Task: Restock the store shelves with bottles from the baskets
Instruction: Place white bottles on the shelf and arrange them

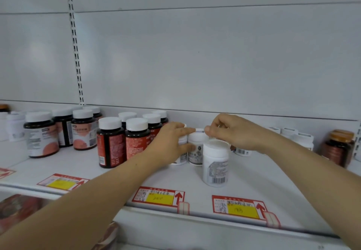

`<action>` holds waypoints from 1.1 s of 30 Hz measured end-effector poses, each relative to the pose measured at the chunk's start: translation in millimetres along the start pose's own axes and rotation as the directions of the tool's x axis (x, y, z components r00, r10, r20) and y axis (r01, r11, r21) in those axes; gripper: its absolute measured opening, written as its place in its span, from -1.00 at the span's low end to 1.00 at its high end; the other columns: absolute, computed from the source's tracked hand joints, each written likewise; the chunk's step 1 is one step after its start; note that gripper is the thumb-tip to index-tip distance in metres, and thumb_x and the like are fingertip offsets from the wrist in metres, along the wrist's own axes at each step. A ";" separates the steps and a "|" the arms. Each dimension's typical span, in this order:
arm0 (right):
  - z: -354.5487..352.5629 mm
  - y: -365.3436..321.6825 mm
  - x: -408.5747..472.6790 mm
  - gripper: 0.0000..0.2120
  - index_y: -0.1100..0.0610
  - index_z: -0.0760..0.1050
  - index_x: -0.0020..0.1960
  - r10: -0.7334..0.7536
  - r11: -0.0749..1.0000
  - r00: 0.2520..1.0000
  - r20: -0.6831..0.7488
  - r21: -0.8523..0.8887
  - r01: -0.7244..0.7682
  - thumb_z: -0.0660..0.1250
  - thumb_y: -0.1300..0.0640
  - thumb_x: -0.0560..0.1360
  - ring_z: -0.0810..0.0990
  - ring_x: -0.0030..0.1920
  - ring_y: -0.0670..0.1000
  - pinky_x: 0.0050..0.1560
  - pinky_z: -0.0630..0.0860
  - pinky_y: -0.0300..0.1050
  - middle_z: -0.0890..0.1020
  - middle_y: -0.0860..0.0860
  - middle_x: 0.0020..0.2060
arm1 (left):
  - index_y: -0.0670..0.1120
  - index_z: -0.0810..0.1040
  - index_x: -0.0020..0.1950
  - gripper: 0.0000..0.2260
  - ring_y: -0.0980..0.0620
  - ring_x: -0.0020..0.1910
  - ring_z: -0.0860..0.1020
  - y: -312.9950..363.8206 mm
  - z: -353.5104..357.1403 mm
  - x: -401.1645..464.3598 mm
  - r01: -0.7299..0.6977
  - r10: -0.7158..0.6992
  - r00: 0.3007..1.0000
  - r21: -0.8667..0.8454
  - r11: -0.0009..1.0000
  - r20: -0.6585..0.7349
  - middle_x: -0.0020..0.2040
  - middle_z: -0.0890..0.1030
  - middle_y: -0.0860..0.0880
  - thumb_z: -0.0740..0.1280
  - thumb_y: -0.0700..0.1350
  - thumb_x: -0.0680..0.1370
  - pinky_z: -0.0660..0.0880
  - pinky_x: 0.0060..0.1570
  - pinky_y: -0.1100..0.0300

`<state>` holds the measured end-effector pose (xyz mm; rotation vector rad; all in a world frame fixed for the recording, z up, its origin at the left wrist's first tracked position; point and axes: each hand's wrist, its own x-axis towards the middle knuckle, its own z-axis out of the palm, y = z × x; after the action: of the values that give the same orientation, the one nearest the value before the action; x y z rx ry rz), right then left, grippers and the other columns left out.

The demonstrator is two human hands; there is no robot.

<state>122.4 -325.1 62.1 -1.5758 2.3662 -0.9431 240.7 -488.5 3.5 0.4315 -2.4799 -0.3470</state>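
Note:
Both my hands reach onto the white shelf [254,175] at a cluster of white bottles. My left hand [168,144] wraps round a white bottle [182,152] that it mostly hides, its fingertips touching the neighbouring small white bottle [196,150]. My right hand [234,132] hovers over that small bottle with curled fingers, pinching at its white cap. A larger white bottle [214,163] with a barcode stands upright in front. No basket is in view.
Dark bottles with red labels and white caps [111,142] stand in rows to the left, pink-labelled ones [41,134] further left. More white bottles [300,138] and an amber bottle [338,148] stand right. Red-yellow price tags [158,197] line the shelf's front edge.

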 end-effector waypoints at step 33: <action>-1.4 -20.4 46.4 -0.49 -0.15 0.34 0.35 0.094 0.978 0.947 0.306 -0.206 -0.031 0.32 0.19 0.47 0.66 -0.03 0.00 0.01 0.55 -0.10 0.58 -0.04 0.06 | -0.02 0.34 0.43 -0.49 0.07 0.27 0.41 8.8 -14.9 -11.0 0.042 -0.041 0.999 -0.104 0.994 0.011 0.35 0.43 0.00 0.38 -0.03 0.51 0.26 0.18 0.31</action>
<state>117.4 -370.1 84.8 -1.5677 2.3206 -0.4124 256.1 -478.5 12.7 0.4391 -2.4513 -0.4937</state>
